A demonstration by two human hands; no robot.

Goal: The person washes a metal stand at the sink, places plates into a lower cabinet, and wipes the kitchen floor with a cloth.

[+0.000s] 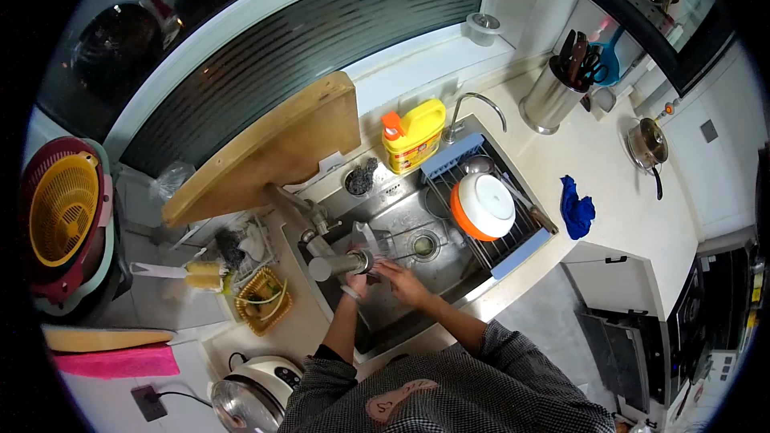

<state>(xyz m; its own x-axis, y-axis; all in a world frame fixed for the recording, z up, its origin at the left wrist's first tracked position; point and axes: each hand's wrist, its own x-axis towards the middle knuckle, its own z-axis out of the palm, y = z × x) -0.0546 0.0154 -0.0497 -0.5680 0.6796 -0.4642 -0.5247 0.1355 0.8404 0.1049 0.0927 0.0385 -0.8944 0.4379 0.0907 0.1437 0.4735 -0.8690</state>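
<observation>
Right grip (406, 284) slants inward (back upward) near left grip (358, 283), beside faucet (337, 265).

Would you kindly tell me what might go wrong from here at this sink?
The left hand is close to the faucet, so lifting it quickly might knock the knuckles. The stacked white and orange bowls sit on the drying rack over the sink; a bump from the right hand could shift them. The yellow jug stands near the sink's back edge and might topple in if knocked.
</observation>
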